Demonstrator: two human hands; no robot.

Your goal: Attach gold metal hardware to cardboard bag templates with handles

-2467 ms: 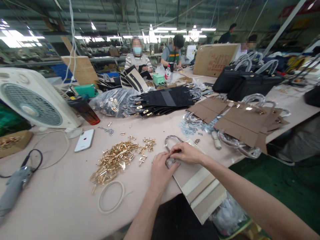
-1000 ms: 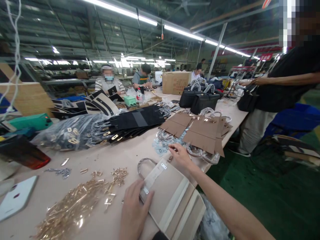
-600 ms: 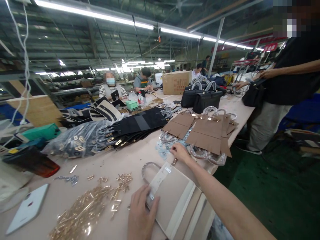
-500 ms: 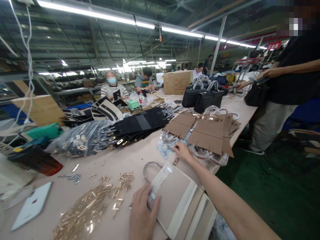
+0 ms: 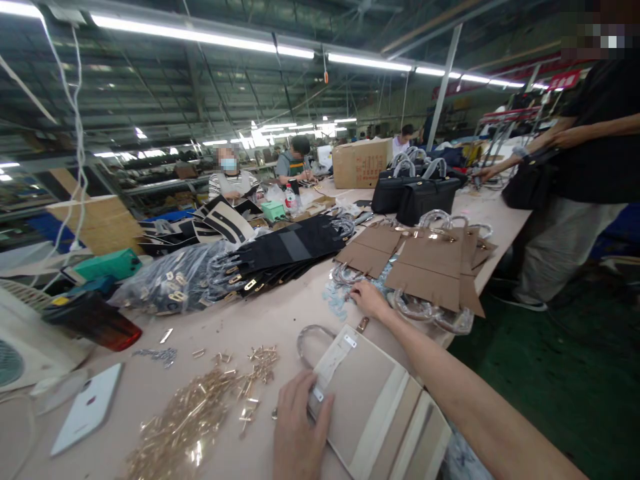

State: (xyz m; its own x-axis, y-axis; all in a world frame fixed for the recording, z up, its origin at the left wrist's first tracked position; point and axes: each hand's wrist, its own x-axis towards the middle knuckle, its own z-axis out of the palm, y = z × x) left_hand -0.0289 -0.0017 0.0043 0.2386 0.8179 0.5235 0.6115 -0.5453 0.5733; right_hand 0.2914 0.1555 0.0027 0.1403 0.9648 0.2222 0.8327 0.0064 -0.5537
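Observation:
A beige bag panel (image 5: pixel 370 400) with a plastic-wrapped handle (image 5: pixel 307 337) lies flat at the table's near edge. My left hand (image 5: pixel 300 430) rests on its left edge, fingers lying flat over a small metal plate. My right hand (image 5: pixel 369 299) reaches past the panel to a scatter of small silver plates (image 5: pixel 336 300), fingertips curled down onto them; what they pinch is too small to make out. A small brass fitting (image 5: pixel 363 325) lies between my right hand and the panel.
A heap of gold hardware (image 5: pixel 195 413) and a white phone (image 5: pixel 87 408) lie to the left. Brown bag panels (image 5: pixel 430 263), black panels (image 5: pixel 285 250) and black handbags (image 5: pixel 415 193) fill the table beyond. A person in black (image 5: pixel 575 180) stands at right; others sit at the far end.
My view has lifted from the panel to the table beyond. My right hand left the handle and reached out to the silver plates; my left hand stayed on the panel.

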